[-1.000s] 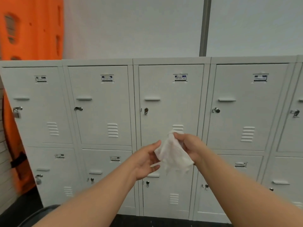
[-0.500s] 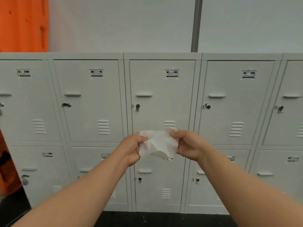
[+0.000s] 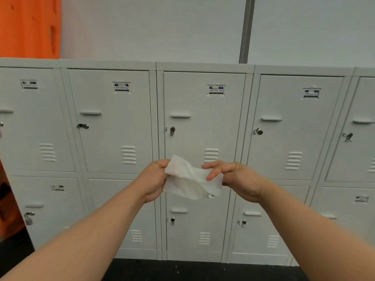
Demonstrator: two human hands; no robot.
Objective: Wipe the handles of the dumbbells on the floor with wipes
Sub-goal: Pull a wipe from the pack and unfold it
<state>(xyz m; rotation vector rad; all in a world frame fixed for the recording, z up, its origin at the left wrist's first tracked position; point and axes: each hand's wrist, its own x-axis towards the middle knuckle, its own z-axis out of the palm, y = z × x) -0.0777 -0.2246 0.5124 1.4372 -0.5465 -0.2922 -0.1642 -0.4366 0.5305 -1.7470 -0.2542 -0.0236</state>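
Observation:
A white wipe (image 3: pixel 189 180) is stretched between my two hands at chest height, in front of the lockers. My left hand (image 3: pixel 155 179) pinches its left upper corner. My right hand (image 3: pixel 233 178) pinches its right edge between thumb and fingers, with the index finger extended over the sheet. The wipe sags and creases in the middle. No dumbbells are in view.
A row of light grey lockers (image 3: pixel 113 122) with small locks fills the wall ahead, two tiers high. An orange panel (image 3: pixel 28 27) stands at the upper left. A strip of dark floor (image 3: pixel 182 269) shows under the lockers.
My left hand took hold of the wipe, and both hands have pulled it wider apart, spreading it out. The view has shifted slightly to the right.

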